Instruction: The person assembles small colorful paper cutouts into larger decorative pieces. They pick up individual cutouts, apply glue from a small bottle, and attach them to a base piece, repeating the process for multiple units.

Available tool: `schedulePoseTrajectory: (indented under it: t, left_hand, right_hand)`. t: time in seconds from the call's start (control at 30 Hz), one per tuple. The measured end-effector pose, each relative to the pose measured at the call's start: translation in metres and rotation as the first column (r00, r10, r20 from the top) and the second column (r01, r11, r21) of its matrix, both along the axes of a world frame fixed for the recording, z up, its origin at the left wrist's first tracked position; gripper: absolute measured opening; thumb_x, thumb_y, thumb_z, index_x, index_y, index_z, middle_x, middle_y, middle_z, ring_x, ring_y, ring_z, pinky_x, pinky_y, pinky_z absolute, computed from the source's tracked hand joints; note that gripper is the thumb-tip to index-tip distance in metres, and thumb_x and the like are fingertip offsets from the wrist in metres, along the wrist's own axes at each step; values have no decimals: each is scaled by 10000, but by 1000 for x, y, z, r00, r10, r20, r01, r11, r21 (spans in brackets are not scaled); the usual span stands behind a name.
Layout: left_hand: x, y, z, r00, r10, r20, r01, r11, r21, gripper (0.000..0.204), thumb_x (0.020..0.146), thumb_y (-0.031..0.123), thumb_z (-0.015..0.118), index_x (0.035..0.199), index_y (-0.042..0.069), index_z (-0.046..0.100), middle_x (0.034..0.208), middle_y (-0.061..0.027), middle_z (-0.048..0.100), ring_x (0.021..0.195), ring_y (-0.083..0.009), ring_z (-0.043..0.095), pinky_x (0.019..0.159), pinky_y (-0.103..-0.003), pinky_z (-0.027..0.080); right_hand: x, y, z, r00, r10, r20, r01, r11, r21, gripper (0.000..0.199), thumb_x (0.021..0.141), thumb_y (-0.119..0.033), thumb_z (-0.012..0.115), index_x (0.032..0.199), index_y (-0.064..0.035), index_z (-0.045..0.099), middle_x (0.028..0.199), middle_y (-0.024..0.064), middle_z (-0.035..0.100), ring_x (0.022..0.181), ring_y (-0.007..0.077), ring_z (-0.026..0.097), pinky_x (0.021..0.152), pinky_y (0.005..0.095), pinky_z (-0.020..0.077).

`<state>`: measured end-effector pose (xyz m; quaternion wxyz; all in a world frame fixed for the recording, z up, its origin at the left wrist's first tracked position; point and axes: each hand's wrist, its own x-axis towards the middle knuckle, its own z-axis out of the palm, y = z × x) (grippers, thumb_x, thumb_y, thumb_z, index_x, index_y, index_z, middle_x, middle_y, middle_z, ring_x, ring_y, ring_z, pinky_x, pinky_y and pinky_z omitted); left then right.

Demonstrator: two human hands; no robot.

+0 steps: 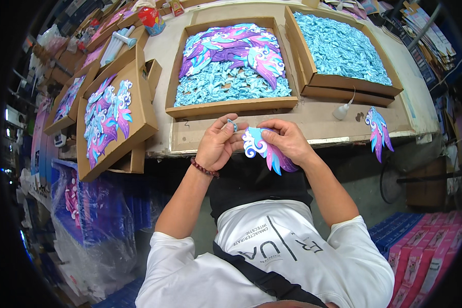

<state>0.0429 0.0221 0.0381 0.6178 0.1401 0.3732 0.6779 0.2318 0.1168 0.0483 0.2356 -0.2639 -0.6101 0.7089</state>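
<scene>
Cutout (266,149), wing-shaped, blue-and-purple, is pinched by the right hand (287,141); a small blue piece (234,125), by the left hand (216,145).

The right hand (287,139) is covering one corner of the feather-shaped piece (262,146).
At the frame's centre, the left hand (218,143) is partly hiding a small blue piece (234,124), which is appearing too small to identify. At lower left, crumpled clear plastic (105,262) is obscuring the pink contents (72,200) of a blue crate (110,220). At lower right, the picture's dark rim is cutting off the stacked pink boxes (421,256).
</scene>
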Motion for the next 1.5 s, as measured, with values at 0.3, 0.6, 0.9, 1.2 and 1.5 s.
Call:
schedulePoseTrajectory:
  t: [0.3, 0.6, 0.9, 1.2, 1.5]
  left_hand:
    - [-9, -4, -14, 919, -132, -371, 116, 991, -66, 267, 951, 95, 583, 1170, -56, 565, 828, -113, 659, 645, -152, 638, 560, -249, 532]
    - [1, -4, -11, 795, -170, -583, 106, 984, -142, 210, 941, 92, 587, 1072, -69, 614, 835, -92, 669, 685, -120, 650, 605, -246, 560]
    - [2, -10, -7, 794, -250, -554, 232, 967, -104, 227, 975, 125, 544, 1073, -67, 617, 923, -84, 660, 808, -122, 652, 690, -252, 583]
    - [1, -15, 1, 810, -291, -509, 307, 950, -54, 298, 897, 37, 626, 1160, -97, 583, 1040, -141, 666, 904, -175, 662, 778, -301, 572]
    - [3, -15, 1, 794, -303, -527, 300, 949, -93, 290, 879, 3, 610, 1147, -106, 590, 1023, -143, 672, 884, -164, 665, 769, -288, 572]
  right_hand:
    - [2, -1, 3, 997, 21, 72, -30, 992, 121, 275, 899, -171, 667, 1064, 49, 658, 911, 79, 683, 827, 117, 620, 738, 270, 509]
    - [2, -5, 2, 958, -56, 281, -88, 876, 475, 263, 840, -255, 673, 1016, -62, 705, 803, 159, 690, 717, 291, 675, 686, 354, 523]
    - [2, -7, 3, 941, -86, 328, -116, 827, 550, 240, 845, -266, 662, 991, -82, 711, 796, 157, 688, 731, 321, 667, 684, 389, 523]
    - [4, -8, 5, 935, -94, 341, -121, 821, 558, 240, 838, -258, 662, 987, -77, 714, 812, 154, 692, 749, 322, 668, 697, 390, 523]
    - [6, -7, 6, 923, -79, 376, -155, 820, 551, 238, 830, -247, 675, 995, -80, 717, 830, 148, 698, 759, 319, 670, 703, 387, 525]
